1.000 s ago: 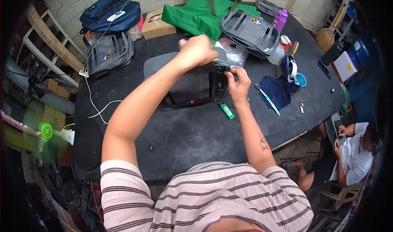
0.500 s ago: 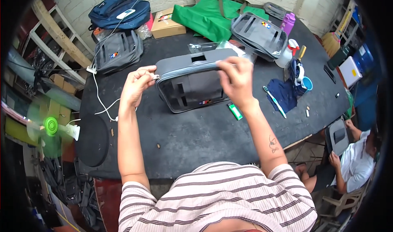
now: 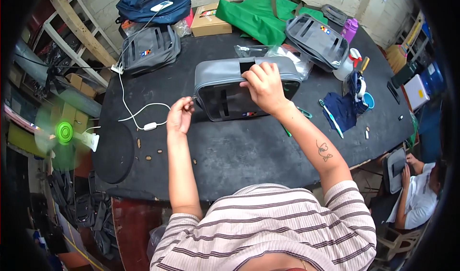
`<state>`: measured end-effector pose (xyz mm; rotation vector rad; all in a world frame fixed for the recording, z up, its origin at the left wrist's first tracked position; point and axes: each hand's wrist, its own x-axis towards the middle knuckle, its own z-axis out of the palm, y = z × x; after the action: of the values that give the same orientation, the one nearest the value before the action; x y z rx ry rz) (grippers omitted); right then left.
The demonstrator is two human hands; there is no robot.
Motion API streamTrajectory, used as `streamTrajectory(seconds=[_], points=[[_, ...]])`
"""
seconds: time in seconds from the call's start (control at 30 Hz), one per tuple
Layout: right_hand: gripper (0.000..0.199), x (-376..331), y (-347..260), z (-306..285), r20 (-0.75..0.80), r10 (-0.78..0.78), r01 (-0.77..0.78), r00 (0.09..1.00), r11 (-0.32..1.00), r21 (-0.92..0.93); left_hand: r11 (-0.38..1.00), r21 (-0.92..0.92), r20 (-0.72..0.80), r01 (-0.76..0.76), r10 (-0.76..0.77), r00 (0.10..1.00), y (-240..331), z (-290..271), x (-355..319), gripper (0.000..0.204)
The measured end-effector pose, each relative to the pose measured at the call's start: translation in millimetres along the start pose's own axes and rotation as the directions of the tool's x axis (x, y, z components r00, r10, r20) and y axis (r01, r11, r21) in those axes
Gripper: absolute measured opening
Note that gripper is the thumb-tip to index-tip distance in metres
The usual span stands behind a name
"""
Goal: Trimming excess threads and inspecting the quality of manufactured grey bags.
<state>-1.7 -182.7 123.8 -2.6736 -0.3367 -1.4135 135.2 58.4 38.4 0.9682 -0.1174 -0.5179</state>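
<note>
A grey zippered bag with a dark see-through front panel and a small coloured flag patch stands upright on the black table. At its left side, my left hand is closed, thumb and fingers pinched at what looks like the zipper pull by the bag's edge. My right hand is curled over the top front edge, near a dark gap in the grey top. Its fingers cover part of the zipper line and the front panel. Behind my right forearm, a green object shows only in part.
Similar grey bags lie at the back left and back right. A green cloth bag, cardboard box and spray bottle stand behind. A white cable lies left; a toothbrush lies right. A person sits at far right.
My left hand has moved down along the bag's left side. My right hand has come from the top right toward the middle of the top edge. The zipper edges on top now lie closer together.
</note>
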Motion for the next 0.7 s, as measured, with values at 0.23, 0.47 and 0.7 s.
streamTrajectory(seconds=[0.23, 0.47, 0.7], points=[[0.017, 2.9, -2.7, -5.5, 0.026, 0.033, -0.034, 0.999, 0.999, 0.018, 0.902, 0.415, -0.146, 0.120, -0.064, 0.987, -54.5, -39.9, 15.4, 0.013], [0.049, -1.5, 33.5, -73.0, 0.180, 0.218, -0.247, 0.959, 0.957, 0.156, 0.513, 0.617, 0.129, -0.597, 0.682, 0.720, -9.6, -0.3, -8.5, 0.030], [0.035, -21.1, 47.9, -63.7, 0.164, 0.248, -0.259, 0.955, 0.964, 0.051, 0.092, 0.747, 0.556, -0.658, 0.456, 0.695, 42.9, 90.3, -23.9, 0.041]])
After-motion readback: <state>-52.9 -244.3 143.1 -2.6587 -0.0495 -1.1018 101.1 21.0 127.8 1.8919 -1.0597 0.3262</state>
